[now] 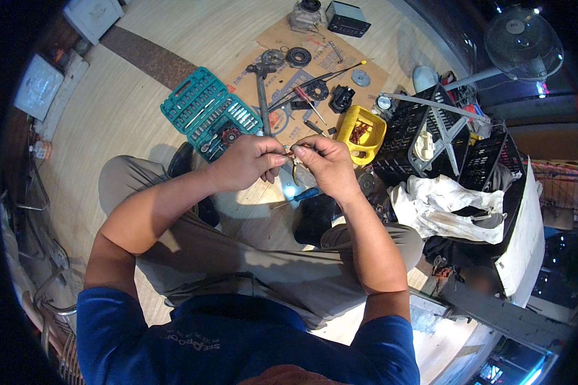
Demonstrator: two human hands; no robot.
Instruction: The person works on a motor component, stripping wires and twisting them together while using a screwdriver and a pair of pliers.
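My left hand [245, 163] and my right hand [329, 168] meet in front of me, fingertips pinched together. Between them is a small copper-coloured piece [289, 151], too small and too covered by the fingers to name. A thin yellow curved piece [295, 172] shows just below the fingertips; whether a hand holds it I cannot tell. Beneath my right hand lies a screwdriver with a blue handle [306, 194]. Just beyond the hands, a cut-open yellow plastic jug [370, 153] holds several small reddish-brown parts [361, 133].
A green socket set case [196, 96] lies open left of a cardboard sheet [241, 106]. On the cardboard are a hammer [262, 96], a red-handled screwdriver [305, 96] and round black parts [298, 57]. Black crates [401, 151], a white cloth [424, 202] and a fan [523, 42] stand right.
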